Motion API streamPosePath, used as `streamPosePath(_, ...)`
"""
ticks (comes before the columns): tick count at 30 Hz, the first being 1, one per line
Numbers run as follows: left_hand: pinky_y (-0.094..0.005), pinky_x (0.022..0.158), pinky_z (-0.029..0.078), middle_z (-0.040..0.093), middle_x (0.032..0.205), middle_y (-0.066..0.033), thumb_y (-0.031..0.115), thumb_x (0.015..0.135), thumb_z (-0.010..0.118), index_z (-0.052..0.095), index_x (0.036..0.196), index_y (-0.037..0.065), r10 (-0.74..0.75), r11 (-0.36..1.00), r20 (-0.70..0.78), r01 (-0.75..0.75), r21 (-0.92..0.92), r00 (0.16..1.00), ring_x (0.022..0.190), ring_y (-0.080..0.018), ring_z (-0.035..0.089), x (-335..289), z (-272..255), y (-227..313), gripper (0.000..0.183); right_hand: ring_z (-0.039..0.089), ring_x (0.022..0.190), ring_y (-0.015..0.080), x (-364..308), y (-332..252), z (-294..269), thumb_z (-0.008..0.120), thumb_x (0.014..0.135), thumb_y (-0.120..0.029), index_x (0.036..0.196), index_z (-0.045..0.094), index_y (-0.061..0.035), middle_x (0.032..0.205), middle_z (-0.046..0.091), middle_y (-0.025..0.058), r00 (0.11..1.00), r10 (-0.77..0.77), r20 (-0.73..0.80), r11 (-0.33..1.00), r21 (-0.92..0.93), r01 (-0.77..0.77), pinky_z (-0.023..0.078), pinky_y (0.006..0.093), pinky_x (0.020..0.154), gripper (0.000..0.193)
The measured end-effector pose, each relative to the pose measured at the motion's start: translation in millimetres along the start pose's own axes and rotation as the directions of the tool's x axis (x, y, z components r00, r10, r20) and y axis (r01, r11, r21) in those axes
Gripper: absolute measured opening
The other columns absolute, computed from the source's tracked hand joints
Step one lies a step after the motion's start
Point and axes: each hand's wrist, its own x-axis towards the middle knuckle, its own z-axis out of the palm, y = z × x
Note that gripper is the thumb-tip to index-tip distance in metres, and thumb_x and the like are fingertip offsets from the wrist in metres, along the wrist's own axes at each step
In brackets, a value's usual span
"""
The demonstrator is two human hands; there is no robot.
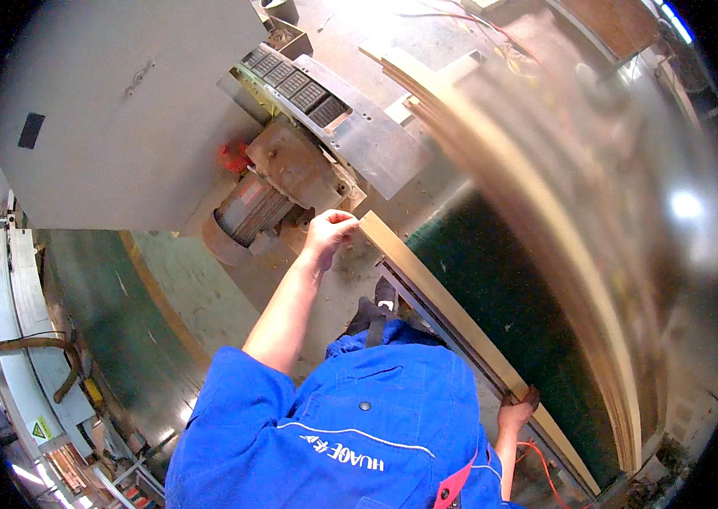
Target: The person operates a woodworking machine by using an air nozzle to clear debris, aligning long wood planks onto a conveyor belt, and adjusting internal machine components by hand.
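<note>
A long pale wooden strip (444, 305) runs diagonally from the middle of the view to the lower right, along a dark metal rail. My left hand (329, 231) is closed on its upper end, next to a rusty motor (250, 208). My right hand (515, 416) grips the same strip much lower down, near its other end. My blue work jacket (359, 424) fills the lower middle and hides part of my right arm.
A stack of long curved wooden strips (545, 212), blurred, sweeps from top centre to lower right. A grey machine housing (121, 110) and a slotted metal plate (333, 110) sit upper left. Green floor (147, 339), white rails (11, 314) at left, red cable (545, 475).
</note>
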Motion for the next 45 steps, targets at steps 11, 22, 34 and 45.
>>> streamPosePath(11,-0.0363,0.061,0.054,0.065,0.071,-0.0083,0.028,0.098,0.056,0.06,0.081,0.007,-0.026,0.995,0.068,0.019,0.093,0.997,0.065,-0.0193,0.063,-2,-24,-24,0.027,0.047,0.125,0.0413,-5,3,2,0.08,0.072,-0.012,0.13,0.051,0.002,0.129,0.054,0.0236,0.997,0.075,-0.02,0.961,0.269,-0.067,0.034,0.0484,0.11,0.067)
streamPosePath(22,-0.0325,0.072,0.055,0.07,0.089,-0.0049,0.022,0.092,0.07,0.067,0.095,0.004,0.033,0.998,0.1,-0.029,-0.047,0.994,0.079,-0.015,0.066,-15,-2,-43,0.018,0.044,0.13,0.0438,-7,16,11,0.073,0.076,-0.008,0.134,0.047,0.008,0.138,0.046,0.0293,0.993,0.089,-0.083,0.989,0.128,-0.078,0.036,0.0445,0.111,0.065)
streamPosePath(34,-0.0372,0.084,0.056,0.071,0.101,-0.0091,0.031,0.096,0.065,0.064,0.111,0.002,-0.107,0.953,0.262,0.173,-0.247,0.959,0.088,-0.0198,0.069,-16,27,-56,0.032,0.048,0.125,0.043,-4,17,-1,0.085,0.07,-0.018,0.129,0.055,0.003,0.133,0.053,0.0254,0.996,0.033,-0.087,0.999,0.04,-0.029,0.04,0.0461,0.107,0.069)
streamPosePath(45,-0.0323,0.07,0.055,0.07,0.089,-0.0078,0.027,0.102,0.055,0.065,0.101,0.005,-0.077,0.935,-0.11,0.034,-0.354,0.991,0.074,-0.0172,0.066,-16,39,-56,0.024,0.047,0.128,0.0416,-1,20,4,0.085,0.072,-0.024,0.13,0.057,-0.0004,0.136,0.053,0.0248,0.997,0.038,-0.071,0.997,0.076,-0.032,0.038,0.0466,0.109,0.069)
